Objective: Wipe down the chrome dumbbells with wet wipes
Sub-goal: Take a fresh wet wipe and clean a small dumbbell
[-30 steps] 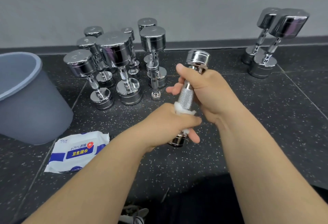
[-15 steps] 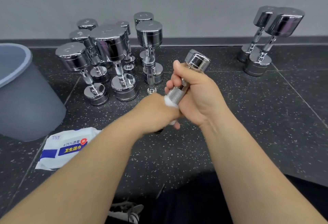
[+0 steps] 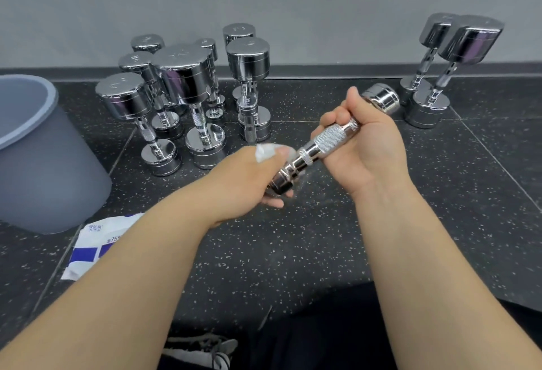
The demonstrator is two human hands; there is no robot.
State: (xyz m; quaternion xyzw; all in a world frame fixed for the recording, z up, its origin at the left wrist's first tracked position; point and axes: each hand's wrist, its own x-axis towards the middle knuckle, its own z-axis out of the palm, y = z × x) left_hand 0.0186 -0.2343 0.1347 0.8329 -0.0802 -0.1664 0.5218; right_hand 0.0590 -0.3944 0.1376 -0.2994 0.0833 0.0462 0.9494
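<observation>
Dumbbell [image 3: 328,137] held clear of the floor [image 3: 293,252], its long axis slanting from the near-left head up to the far-right head. The right hand [image 3: 366,146] wraps the knurled handle, fingers curled firmly round it. The left hand [image 3: 249,181] closes round the near head, with a white wet wipe [image 3: 265,151] bunched between fingers and chrome. The handle lies up and right of the wipe, under the right hand's grip, so wiping it would likely mean shifting that hand. A cluster of dumbbells [image 3: 187,85] stands behind, a pair [image 3: 466,38] far right, and a bin [image 3: 35,149] and wipe pack [image 3: 91,249] at left.
</observation>
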